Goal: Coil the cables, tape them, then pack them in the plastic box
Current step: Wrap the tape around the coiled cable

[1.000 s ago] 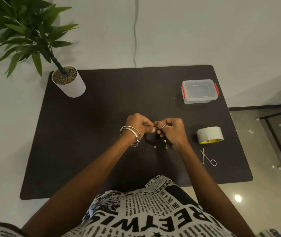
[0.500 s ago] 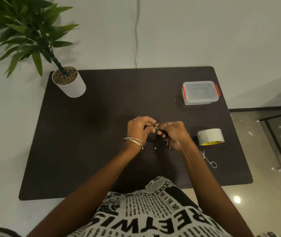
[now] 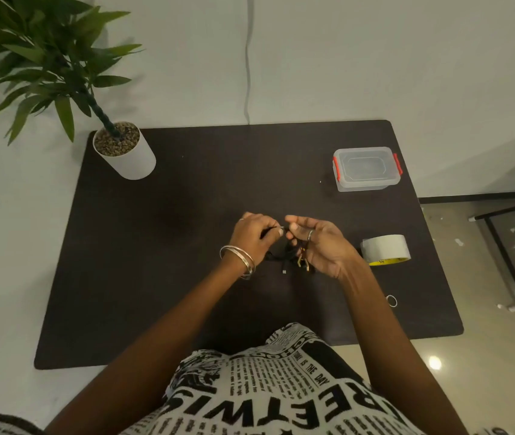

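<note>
A black coiled cable bundle (image 3: 283, 254) with small plugs hanging down sits between my hands above the middle of the dark table (image 3: 162, 262). My left hand (image 3: 254, 237) pinches the top of the cable with curled fingers. My right hand (image 3: 319, 243) holds the bundle's right side, thumb and fingers curled round it. A roll of grey tape (image 3: 384, 249) lies just right of my right hand. The clear plastic box (image 3: 366, 168), lid on with red clips, stands at the table's far right.
A potted plant (image 3: 124, 150) in a white pot stands at the far left corner. Scissors (image 3: 391, 300) lie near my right forearm, mostly hidden by it. A black metal frame (image 3: 507, 252) stands on the floor to the right.
My hands have shifted slightly apart at the top of the bundle, and my right hand has turned so its fingers show more. The cable stays held between them.
</note>
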